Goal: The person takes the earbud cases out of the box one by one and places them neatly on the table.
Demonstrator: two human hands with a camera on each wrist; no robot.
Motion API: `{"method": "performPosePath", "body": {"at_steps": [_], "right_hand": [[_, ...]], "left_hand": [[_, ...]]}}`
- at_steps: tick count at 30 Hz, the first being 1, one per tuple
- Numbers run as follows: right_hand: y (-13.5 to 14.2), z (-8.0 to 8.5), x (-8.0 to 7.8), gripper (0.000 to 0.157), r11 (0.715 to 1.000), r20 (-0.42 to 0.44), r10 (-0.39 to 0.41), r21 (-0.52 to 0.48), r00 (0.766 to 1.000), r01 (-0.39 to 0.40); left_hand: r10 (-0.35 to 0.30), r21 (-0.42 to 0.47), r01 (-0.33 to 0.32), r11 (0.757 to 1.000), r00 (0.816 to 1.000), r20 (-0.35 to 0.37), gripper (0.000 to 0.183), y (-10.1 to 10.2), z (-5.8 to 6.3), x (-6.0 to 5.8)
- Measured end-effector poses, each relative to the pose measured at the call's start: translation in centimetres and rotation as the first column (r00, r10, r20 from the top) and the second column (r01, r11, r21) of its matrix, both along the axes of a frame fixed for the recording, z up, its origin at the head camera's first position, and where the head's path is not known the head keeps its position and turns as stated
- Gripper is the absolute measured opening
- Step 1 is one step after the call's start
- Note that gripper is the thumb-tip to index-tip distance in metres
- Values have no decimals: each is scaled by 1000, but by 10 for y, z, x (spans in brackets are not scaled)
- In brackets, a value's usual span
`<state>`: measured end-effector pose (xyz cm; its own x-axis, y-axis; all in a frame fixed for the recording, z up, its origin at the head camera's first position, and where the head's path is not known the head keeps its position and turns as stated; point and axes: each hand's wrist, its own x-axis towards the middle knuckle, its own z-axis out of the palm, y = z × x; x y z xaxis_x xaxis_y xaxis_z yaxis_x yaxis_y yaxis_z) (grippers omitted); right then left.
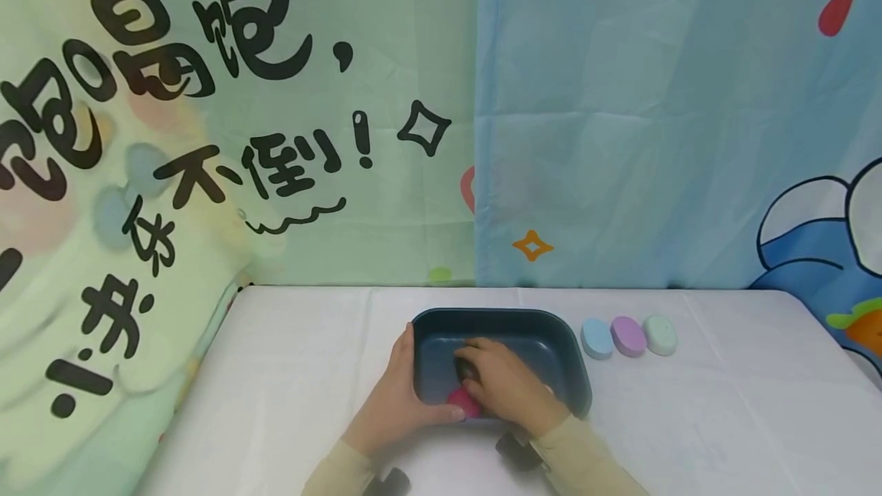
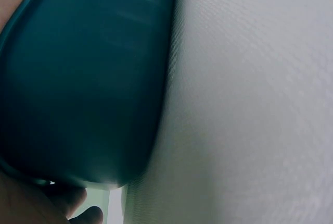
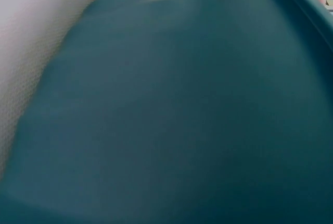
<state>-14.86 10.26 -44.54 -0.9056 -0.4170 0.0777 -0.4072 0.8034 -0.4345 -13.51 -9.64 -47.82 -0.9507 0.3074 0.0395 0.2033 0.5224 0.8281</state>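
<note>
A dark teal rectangular basin [image 1: 496, 320] sits on the white-covered table. My left hand [image 1: 400, 396] grips its near left corner, fingers along the left wall and thumb over the front rim. In the left wrist view that hand's fingers [image 2: 67, 200] wrap the basin's edge. Inside the basin, my right hand [image 1: 506, 385] curls its fingers and thumb around a dark rounded item [image 1: 467, 369], mostly hidden. A pink rounded piece [image 1: 465, 402] lies between the two thumbs, partly covered. The right wrist view is filled by the basin's outer wall [image 3: 171, 104].
Right of the basin stand a blue disc [image 1: 596, 339], a purple disc [image 1: 628, 336] and a pale green disc [image 1: 660, 335] in a row. A printed cloth [image 1: 413, 197] hangs behind the white table [image 1: 689, 419]. Dark cameras are strapped at both wrists.
</note>
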Motion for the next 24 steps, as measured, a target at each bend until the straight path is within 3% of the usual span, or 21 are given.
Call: {"method": "performPosePath", "body": {"at_steps": [24], "right_hand": [[9,10,12,39,994,-118,-89,-71,989,82]], "left_hand": [[12,-12,-12,1000,1000,19,139,1,3,3]]}}
